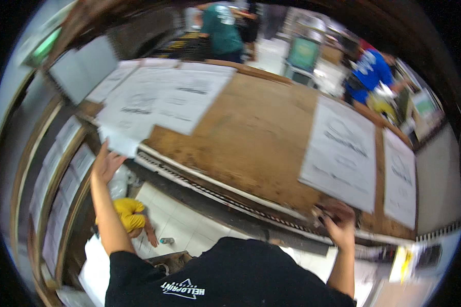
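Observation:
A long brown work table [251, 123] stretches across in front of me. White printed sheets [189, 84] lie on its left part, overlapping. My left hand [106, 165] is at the table's near left corner, fingers spread, touching the overhanging edge of a white sheet [122, 141]. My right hand [341, 225] is at the near edge on the right, curled round a dark brown object [334, 209] whose kind is blurred. Just beyond it lies another printed sheet [341, 148]. A further sheet [399, 176] lies at the right end.
A wooden rack [48, 215] with sheets stands at the left. Below the table, a person in yellow [128, 214] crouches on the tiled floor near a small can [167, 240]. Across the table are people in green [223, 30] and blue [371, 71], and a green-backed chair [303, 53].

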Action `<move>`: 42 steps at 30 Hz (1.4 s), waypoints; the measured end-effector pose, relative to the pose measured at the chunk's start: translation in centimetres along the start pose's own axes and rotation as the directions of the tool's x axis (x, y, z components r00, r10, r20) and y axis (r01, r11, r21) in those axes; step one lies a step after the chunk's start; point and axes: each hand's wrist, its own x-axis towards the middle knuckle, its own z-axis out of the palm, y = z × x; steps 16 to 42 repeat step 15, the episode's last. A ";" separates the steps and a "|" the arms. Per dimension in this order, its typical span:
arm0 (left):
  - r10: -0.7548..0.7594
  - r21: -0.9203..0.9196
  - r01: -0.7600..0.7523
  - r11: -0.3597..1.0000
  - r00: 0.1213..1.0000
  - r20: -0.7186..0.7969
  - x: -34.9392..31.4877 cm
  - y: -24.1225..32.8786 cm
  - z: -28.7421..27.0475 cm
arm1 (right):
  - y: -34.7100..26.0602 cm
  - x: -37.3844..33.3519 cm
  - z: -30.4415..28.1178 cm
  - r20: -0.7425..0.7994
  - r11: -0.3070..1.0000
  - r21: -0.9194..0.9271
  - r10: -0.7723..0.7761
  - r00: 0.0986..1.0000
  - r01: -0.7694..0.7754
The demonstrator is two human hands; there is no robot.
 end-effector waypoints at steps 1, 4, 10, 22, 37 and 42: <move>0.007 0.029 -0.006 1.000 1.000 -0.020 -0.4 -0.5 -1.5 | 0.0 0.4 0.0 0.035 0.999 -0.006 -0.049 0.998 0.049; 0.085 -0.016 -0.084 0.996 0.996 0.022 -1.4 -2.1 -1.1 | 0.8 1.0 -0.1 0.080 0.988 0.097 -0.130 0.988 0.122; 0.788 0.798 -0.180 0.576 0.382 -0.483 -2.8 -8.8 5.4 | 0.4 0.8 -0.8 0.097 0.980 0.171 -0.116 0.988 0.099; 0.859 0.785 -0.618 0.051 0.429 0.281 -9.5 -15.7 21.6 | 1.6 0.7 -1.3 0.115 0.970 0.143 -0.212 0.971 0.195; 0.859 0.785 -0.618 0.051 0.429 0.281 -9.5 -15.7 21.6 | 1.6 0.7 -1.3 0.115 0.970 0.143 -0.212 0.971 0.195; 0.859 0.785 -0.618 0.051 0.429 0.281 -9.5 -15.7 21.6 | 1.6 0.7 -1.3 0.115 0.970 0.143 -0.212 0.971 0.195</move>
